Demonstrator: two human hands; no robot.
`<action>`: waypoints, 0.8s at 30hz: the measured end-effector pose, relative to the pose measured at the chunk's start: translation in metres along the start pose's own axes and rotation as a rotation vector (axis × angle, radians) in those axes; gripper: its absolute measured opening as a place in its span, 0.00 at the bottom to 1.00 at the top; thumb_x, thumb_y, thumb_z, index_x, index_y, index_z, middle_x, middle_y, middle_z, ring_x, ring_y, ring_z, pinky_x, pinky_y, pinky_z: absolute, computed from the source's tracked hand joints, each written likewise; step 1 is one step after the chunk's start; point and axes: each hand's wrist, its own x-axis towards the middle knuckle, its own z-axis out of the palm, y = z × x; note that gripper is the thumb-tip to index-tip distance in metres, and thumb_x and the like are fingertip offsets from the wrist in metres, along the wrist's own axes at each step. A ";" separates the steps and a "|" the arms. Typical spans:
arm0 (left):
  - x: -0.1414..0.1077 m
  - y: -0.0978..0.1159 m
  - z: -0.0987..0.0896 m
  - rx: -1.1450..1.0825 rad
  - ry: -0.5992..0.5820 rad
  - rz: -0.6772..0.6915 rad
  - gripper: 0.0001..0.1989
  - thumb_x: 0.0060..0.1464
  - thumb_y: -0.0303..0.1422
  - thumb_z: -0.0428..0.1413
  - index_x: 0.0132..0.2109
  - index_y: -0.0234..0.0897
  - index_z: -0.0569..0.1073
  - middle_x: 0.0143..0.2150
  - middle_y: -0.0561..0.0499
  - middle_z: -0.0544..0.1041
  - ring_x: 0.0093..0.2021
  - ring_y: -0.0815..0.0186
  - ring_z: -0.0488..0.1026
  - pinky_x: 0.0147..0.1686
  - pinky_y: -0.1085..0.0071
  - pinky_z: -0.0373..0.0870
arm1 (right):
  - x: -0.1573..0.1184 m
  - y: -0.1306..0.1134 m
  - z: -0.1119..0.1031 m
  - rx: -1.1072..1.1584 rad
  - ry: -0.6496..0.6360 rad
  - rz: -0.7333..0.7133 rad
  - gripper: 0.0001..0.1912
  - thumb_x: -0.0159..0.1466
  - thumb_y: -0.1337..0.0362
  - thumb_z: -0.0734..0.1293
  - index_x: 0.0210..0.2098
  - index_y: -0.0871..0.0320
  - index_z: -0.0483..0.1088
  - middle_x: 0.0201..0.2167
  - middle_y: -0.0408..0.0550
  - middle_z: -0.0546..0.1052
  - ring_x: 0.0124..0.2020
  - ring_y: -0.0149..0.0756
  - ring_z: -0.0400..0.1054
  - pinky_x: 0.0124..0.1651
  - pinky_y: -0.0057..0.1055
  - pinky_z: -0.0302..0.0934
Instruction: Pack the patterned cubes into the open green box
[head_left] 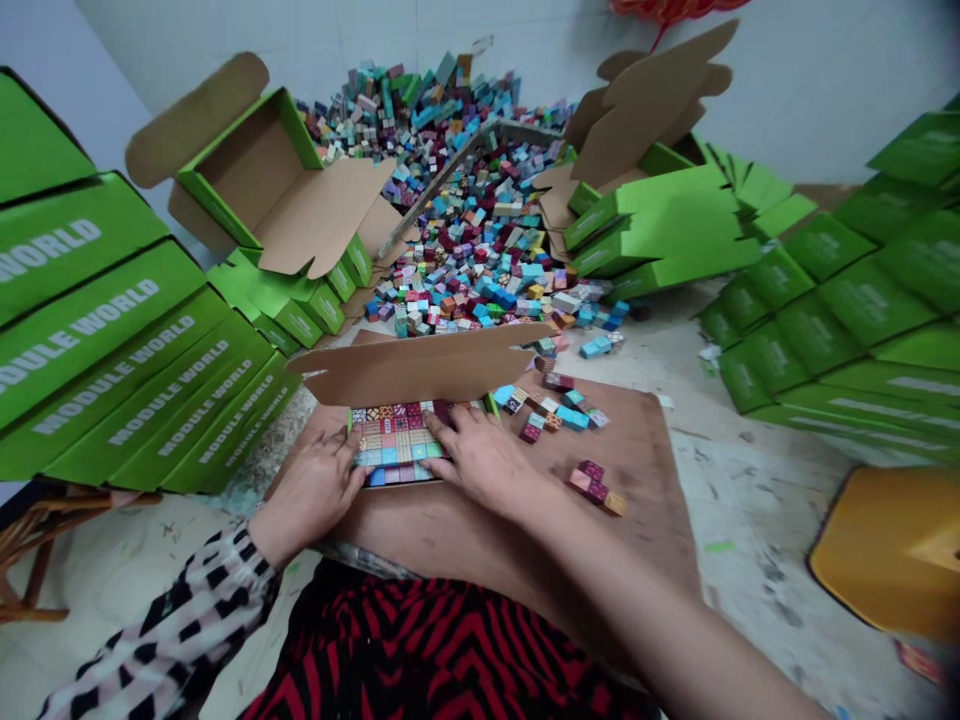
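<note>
Straight ahead on a brown board sits an open cardboard box, its lid flap raised at the far side. Rows of small patterned blocks in maroon, pink, tan and blue fill its inside. My left hand lies at the box's left end, fingers stretched along the edge and touching the blocks there. Across the right part of the box rests my right hand, fingers spread over the blocks and hiding some of them. Loose blocks lie on the board right of the box, with a small cluster nearer me.
A large heap of mixed blocks spreads to the wall. Green printed boxes are stacked on the left, more green boxes on the right. Open boxes flank the heap. A yellow stool stands at right. The brown board lies before me.
</note>
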 end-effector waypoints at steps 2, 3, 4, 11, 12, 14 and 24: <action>0.000 -0.001 0.000 -0.009 -0.013 -0.007 0.25 0.61 0.38 0.47 0.59 0.23 0.66 0.51 0.32 0.75 0.52 0.51 0.73 0.57 0.52 0.64 | -0.001 0.001 0.000 0.000 0.002 -0.007 0.32 0.65 0.50 0.62 0.63 0.60 0.59 0.47 0.59 0.70 0.50 0.51 0.64 0.52 0.45 0.58; 0.000 -0.001 -0.001 -0.021 -0.018 -0.010 0.26 0.61 0.38 0.47 0.59 0.22 0.65 0.52 0.32 0.75 0.52 0.51 0.73 0.57 0.51 0.64 | -0.001 0.001 0.000 0.001 0.001 -0.010 0.32 0.65 0.50 0.63 0.63 0.59 0.59 0.48 0.59 0.70 0.50 0.51 0.64 0.52 0.45 0.58; 0.001 -0.001 -0.002 -0.041 -0.026 -0.011 0.26 0.61 0.38 0.47 0.59 0.22 0.65 0.52 0.32 0.75 0.52 0.50 0.73 0.57 0.51 0.63 | -0.001 0.002 0.000 0.004 -0.002 -0.013 0.32 0.65 0.50 0.62 0.63 0.59 0.59 0.48 0.59 0.69 0.50 0.51 0.64 0.52 0.45 0.58; 0.005 -0.005 -0.013 -0.163 -0.095 -0.046 0.25 0.61 0.39 0.48 0.60 0.26 0.65 0.50 0.35 0.77 0.48 0.50 0.75 0.50 0.53 0.70 | -0.003 0.002 -0.003 -0.009 0.052 -0.021 0.26 0.66 0.50 0.60 0.61 0.52 0.62 0.46 0.58 0.69 0.48 0.50 0.64 0.47 0.43 0.59; 0.006 -0.005 -0.014 -0.159 -0.095 -0.051 0.25 0.61 0.39 0.48 0.60 0.28 0.65 0.50 0.36 0.77 0.48 0.50 0.75 0.50 0.53 0.70 | -0.003 0.002 -0.003 -0.016 0.057 -0.028 0.25 0.66 0.50 0.60 0.60 0.51 0.63 0.45 0.57 0.70 0.48 0.49 0.64 0.47 0.43 0.59; 0.007 -0.005 -0.014 -0.146 -0.091 -0.050 0.24 0.61 0.39 0.49 0.60 0.29 0.66 0.49 0.37 0.77 0.48 0.51 0.75 0.51 0.53 0.69 | -0.003 0.001 -0.002 -0.033 0.054 -0.029 0.25 0.66 0.50 0.59 0.60 0.50 0.64 0.44 0.57 0.70 0.48 0.50 0.64 0.47 0.43 0.59; -0.010 0.031 -0.047 -0.371 0.337 0.218 0.14 0.61 0.37 0.50 0.50 0.39 0.74 0.37 0.46 0.78 0.36 0.61 0.76 0.36 0.67 0.72 | -0.038 -0.014 0.007 0.089 0.521 -0.248 0.24 0.70 0.53 0.51 0.57 0.59 0.65 0.32 0.50 0.69 0.34 0.39 0.59 0.37 0.36 0.56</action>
